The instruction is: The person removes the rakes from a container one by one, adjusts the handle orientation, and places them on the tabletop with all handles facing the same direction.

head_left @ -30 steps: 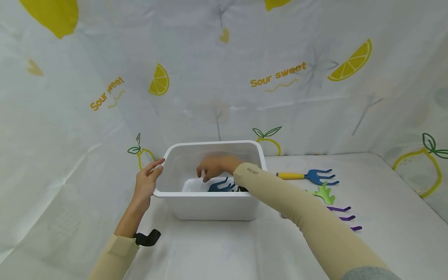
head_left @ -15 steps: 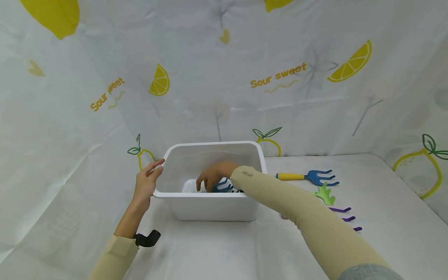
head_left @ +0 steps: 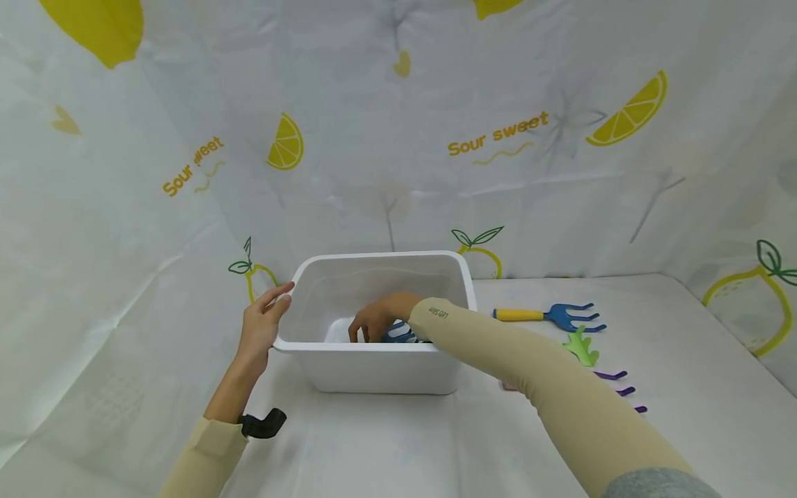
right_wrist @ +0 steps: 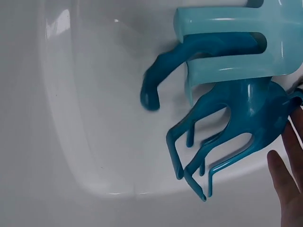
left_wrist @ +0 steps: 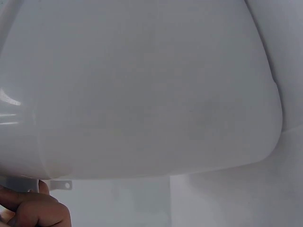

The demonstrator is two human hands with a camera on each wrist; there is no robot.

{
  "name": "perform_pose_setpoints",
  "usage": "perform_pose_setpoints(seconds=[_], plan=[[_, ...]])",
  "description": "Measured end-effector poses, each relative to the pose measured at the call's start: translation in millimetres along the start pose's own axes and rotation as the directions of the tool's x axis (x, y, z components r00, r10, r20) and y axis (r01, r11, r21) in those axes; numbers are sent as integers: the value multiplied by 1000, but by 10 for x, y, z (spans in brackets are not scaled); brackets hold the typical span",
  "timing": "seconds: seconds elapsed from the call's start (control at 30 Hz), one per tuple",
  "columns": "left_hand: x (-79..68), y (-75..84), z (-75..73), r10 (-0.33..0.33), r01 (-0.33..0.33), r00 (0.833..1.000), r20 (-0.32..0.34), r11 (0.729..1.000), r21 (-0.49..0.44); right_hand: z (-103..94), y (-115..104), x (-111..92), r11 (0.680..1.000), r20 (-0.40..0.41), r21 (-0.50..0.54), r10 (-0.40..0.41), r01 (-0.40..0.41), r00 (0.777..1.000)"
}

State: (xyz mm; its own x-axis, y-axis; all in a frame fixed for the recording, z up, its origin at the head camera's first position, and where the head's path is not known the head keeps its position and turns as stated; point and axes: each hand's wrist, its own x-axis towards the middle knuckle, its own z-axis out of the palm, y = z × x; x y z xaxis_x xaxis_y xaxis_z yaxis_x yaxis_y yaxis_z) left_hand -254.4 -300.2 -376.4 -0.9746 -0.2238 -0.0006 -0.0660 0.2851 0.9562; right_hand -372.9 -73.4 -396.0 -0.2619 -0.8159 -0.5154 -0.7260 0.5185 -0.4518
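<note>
White bin (head_left: 373,370): your L hand (head_left: 257,332) at rim (head_left: 373,346), R hand (head_left: 376,318) inside nr blue fork (right_wrist: 248,111). Can't tell if either's clamped.

Right hand (head_left: 376,318): tub (head_left: 382,370) hid my fingertips.
Pale-blue tool (right_wrist: 236,66): right wrist view cropped it.
Purple prongs (head_left: 625,391): my sleeve (head_left: 517,353) hid part.

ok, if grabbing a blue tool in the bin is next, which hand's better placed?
Right, probably: the right hand is inside the bin, its fingers close to the blue tools in the right wrist view. The left hand is outside, at the bin's rim.
</note>
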Motion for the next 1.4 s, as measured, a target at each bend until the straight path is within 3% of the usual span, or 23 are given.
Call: perform_pose_setpoints(seconds=[0.2, 0.3, 0.47, 0.77, 1.0, 1.13, 1.27, 1.4], plan=[[2, 10, -15, 12, -12, 1000, -8, 1000, 7, 3, 1, -8, 989, -27, -136, 60, -63, 998], [0, 8, -20, 16, -16, 1000, -12, 1000, 12, 12, 0, -7, 994, -9, -96, 58, -59, 998], [-1, -3, -18, 5, -5, 1000, -13, 1000, 8, 51, 6, 20, 998, 26, 55, 28, -29, 999], [0, -14, -5, -1, 1, 1000, 4, 1000, 6, 124, 39, 66, 998, 39, -35, 46, -45, 998], [6, -8, -16, 7, -7, 1000, 4, 1000, 12, 132, 24, 17, 975, 56, 134, 168, -175, 984], [-1, -6, -14, 3, -3, 1000, 0, 1000, 12, 145, 27, 13, 980, 35, -21, 197, -196, 980], [-4, -2, -12, 6, -6, 1000, -2, 1000, 15, 139, 12, 11, 971, 8, -163, 177, -173, 984], [-3, 3, -9, 11, -11, 1000, -7, 1000, 12, 119, 8, 4, 978, 32, -125, 171, -166, 985]])
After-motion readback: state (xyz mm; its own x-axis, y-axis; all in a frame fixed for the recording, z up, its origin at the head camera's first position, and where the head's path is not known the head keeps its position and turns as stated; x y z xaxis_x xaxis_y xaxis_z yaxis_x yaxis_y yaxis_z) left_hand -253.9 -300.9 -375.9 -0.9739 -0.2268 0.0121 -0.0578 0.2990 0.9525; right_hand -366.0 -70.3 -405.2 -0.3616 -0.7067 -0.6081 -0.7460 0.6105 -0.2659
